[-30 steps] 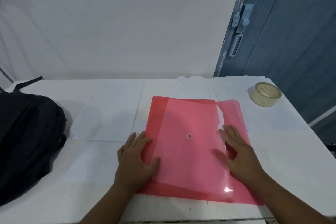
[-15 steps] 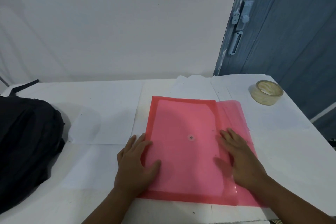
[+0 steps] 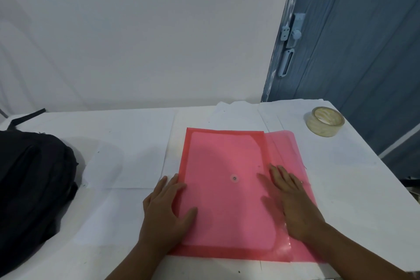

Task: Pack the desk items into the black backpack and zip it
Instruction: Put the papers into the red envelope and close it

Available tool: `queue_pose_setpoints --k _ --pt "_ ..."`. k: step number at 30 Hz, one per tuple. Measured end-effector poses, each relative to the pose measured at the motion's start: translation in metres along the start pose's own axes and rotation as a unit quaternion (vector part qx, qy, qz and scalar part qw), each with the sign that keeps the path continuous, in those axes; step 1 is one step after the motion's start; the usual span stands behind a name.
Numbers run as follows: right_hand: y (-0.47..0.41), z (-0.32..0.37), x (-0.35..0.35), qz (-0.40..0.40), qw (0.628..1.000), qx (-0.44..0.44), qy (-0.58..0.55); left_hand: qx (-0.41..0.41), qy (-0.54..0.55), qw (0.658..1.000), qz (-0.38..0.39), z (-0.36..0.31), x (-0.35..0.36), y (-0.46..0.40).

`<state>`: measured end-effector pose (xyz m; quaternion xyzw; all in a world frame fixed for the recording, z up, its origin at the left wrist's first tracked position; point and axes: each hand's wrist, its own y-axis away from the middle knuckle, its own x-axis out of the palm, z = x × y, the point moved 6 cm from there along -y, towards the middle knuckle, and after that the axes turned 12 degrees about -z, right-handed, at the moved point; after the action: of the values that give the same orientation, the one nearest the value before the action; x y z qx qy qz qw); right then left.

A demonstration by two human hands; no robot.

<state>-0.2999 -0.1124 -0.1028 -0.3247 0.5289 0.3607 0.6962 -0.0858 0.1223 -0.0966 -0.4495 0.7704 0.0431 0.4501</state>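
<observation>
Red plastic folder (image 3: 229,191) flat on the white table (image 3: 354,188), near the front edge, flap (image 3: 284,150) lying open to the right with the snap button (image 3: 234,178) showing in the middle of the front. Left hand (image 3: 164,210) flat on the folder's left edge, fingers straight and spread, thumb across the plastic, holding nothing. Right hand (image 3: 293,200) flat over the seam where the flap hinges, fingers straight, pressing down, gripping nothing either. Black backpack (image 3: 31,188) well apart at the far left of the table, slumped on its side; whether its zip is open cannot be told from here. Roll of clear tape (image 3: 325,121) at the far right corner, apart from everything else. Step in hand looks like closing the folder before packing. To do it well: keep the left palm pinning the body so the slick plastic does not skate on the paper sheets (image 3: 136,143) underneath; slide the right fingers under the flap's free edge, fold it leftward over the front, line its stud up with the button, then press straight down with a fingertip until it seats. Worth smoothing the crease first so the flap lies true. After that, lift by the long edge and carry across to the bag.
</observation>
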Motion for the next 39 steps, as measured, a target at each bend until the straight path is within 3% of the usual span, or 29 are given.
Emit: queue_pose_setpoints --k 17,22,28,34,39 --pt "0.0 -0.001 -0.001 -0.039 0.998 0.001 -0.049 0.008 -0.003 1.0 -0.021 0.001 -0.001 -0.001" --pt "0.001 -0.006 -0.006 -0.138 0.984 0.033 -0.111 0.0 -0.001 1.0 -0.022 0.001 -0.001 -0.002" --pt "0.015 0.003 -0.017 -0.234 0.963 -0.034 -0.13 -0.003 -0.007 1.0 -0.018 -0.001 -0.003 -0.001" --pt "0.014 0.005 -0.014 -0.181 0.975 -0.038 -0.127 -0.001 -0.01 1.0 -0.019 -0.001 -0.005 0.0" --pt "0.013 0.003 -0.012 -0.189 0.973 -0.032 -0.128 0.0 -0.011 1.0 -0.02 -0.001 -0.004 0.0"
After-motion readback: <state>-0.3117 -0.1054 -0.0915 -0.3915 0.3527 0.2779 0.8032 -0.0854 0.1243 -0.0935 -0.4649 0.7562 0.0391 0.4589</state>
